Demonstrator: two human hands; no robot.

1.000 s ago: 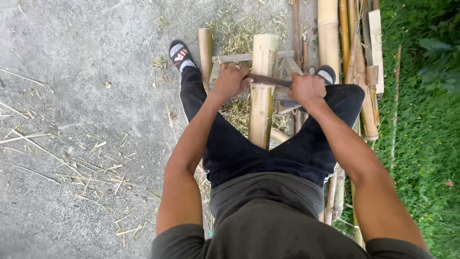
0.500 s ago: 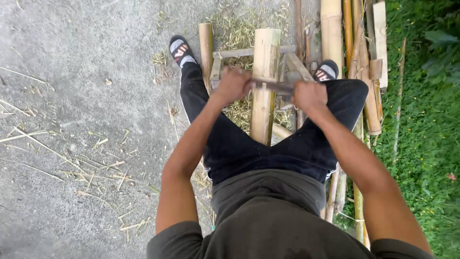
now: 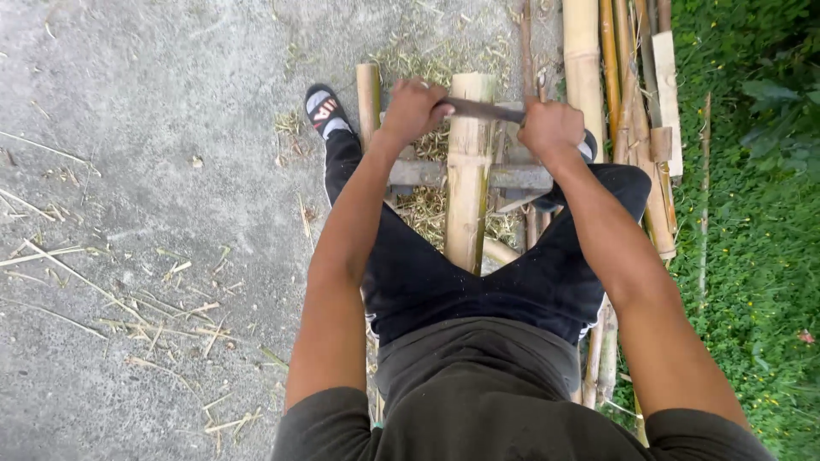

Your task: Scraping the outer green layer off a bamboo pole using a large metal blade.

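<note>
just two hands [image 3: 416, 108] [image 3: 549, 128], one blade [image 3: 483, 109], one bamboo pole [image 3: 469, 171]

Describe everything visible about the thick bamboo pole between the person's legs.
The thick bamboo pole is pale yellow-green with darker streaks and faint node rings. It lies lengthwise away from the person, resting over a grey crossbar, its near end hidden between the knees. A dark blade lies across its far end, gripped by the left hand and right hand.

Two hands [image 3: 416, 109] [image 3: 551, 128], one blade [image 3: 483, 109], one sandal [image 3: 323, 108].
</note>
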